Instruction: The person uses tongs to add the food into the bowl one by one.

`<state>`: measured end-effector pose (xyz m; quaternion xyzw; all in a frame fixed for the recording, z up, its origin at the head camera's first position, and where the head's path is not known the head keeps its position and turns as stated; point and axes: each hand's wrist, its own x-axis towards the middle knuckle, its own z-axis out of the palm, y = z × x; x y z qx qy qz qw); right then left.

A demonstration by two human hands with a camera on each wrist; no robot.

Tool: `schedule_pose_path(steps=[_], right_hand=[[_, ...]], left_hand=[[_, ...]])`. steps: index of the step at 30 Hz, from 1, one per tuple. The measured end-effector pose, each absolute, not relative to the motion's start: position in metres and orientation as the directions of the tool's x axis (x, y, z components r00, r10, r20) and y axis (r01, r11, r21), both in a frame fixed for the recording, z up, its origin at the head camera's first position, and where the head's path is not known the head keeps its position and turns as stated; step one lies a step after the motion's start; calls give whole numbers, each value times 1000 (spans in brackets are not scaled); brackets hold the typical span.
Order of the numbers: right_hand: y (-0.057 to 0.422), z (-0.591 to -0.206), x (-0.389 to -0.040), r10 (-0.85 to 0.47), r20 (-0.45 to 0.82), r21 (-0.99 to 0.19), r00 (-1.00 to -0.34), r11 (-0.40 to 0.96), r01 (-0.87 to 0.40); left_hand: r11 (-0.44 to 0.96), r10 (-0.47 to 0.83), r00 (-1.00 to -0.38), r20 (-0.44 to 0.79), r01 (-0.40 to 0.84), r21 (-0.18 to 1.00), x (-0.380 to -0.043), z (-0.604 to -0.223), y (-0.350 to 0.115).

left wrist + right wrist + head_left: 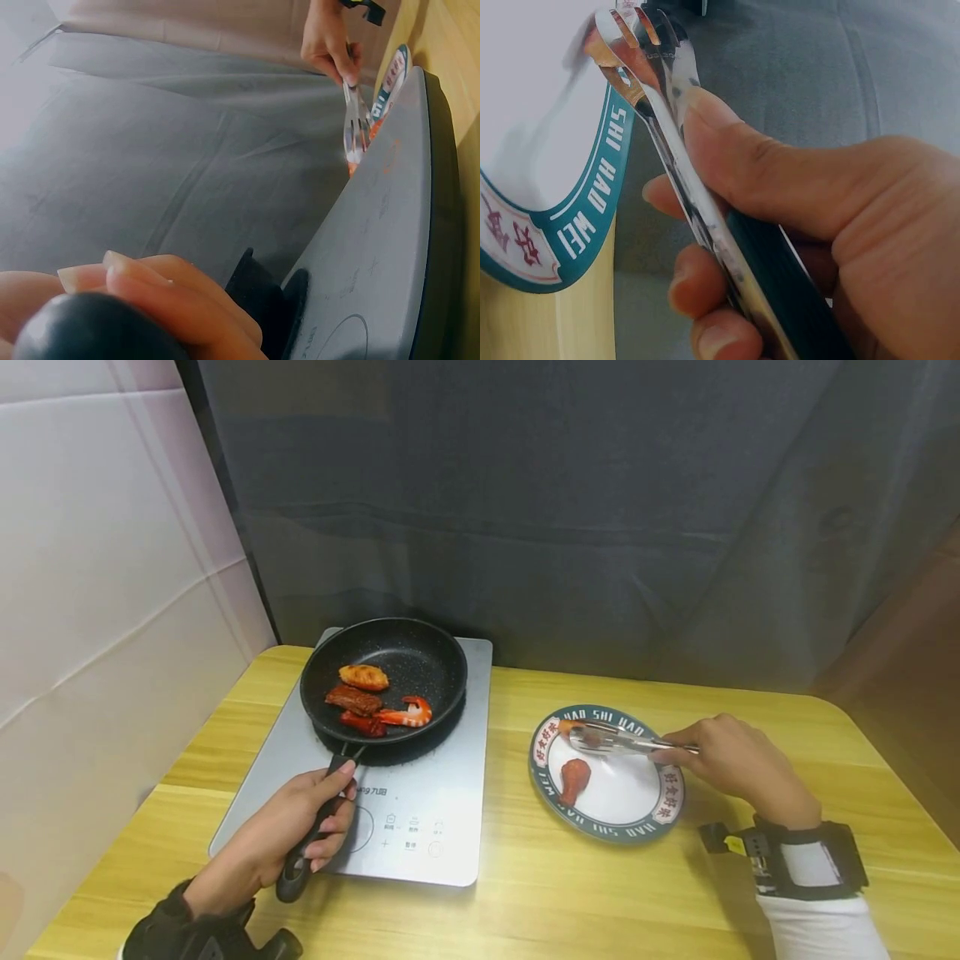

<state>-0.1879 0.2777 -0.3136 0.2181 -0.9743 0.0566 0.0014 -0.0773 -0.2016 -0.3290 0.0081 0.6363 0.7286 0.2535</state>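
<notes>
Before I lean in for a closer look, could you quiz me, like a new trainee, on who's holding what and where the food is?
1. Which hand grips the handle of the frying pan?
2. True or false: the metal tongs reach over the plate.
3. Where does the shrimp lie?
a) on the plate
b) in the frying pan
c) on the bare table

Key:
1. The left hand.
2. True; the right hand holds them there.
3. b
</notes>
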Motion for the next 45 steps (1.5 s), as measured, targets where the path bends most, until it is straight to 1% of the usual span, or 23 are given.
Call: schedule_pose_path(steps=[8, 14, 17, 23, 28, 31, 38, 45], right_hand=[[275, -307, -184, -482, 123, -97, -867, 864, -494], [266, -298, -180, -471, 119, -102, -874, 870, -482], [261, -295, -180, -474, 145, -111, -868, 864, -490], [243, -286, -182, -520, 244, -112, -819, 823, -556], [223, -273, -188, -539, 281, -127, -794, 799, -587], [211, -262, -189, -537, 271, -143, -799, 798, -585], [168, -238, -192, -526, 183, -194, -830, 809, -555], [124, -230, -205, -582, 129, -206, -803, 776, -596]], left_hand=[[-58, 377, -874, -308, -354, 933, -78, -328, -201], [-60, 383, -873, -302, -349, 935, -79, -329, -199], [-62, 385, -875, -294, -342, 937, -80, -329, -198], [-61, 386, -876, -287, -335, 940, -80, -328, -198], [-56, 383, -879, -286, -331, 942, -80, -327, -198], [-53, 380, -879, -287, -330, 942, -80, -326, -198], [-44, 360, -884, -299, -336, 941, -78, -326, -199], [-46, 361, -881, -307, -346, 937, -77, -330, -199]])
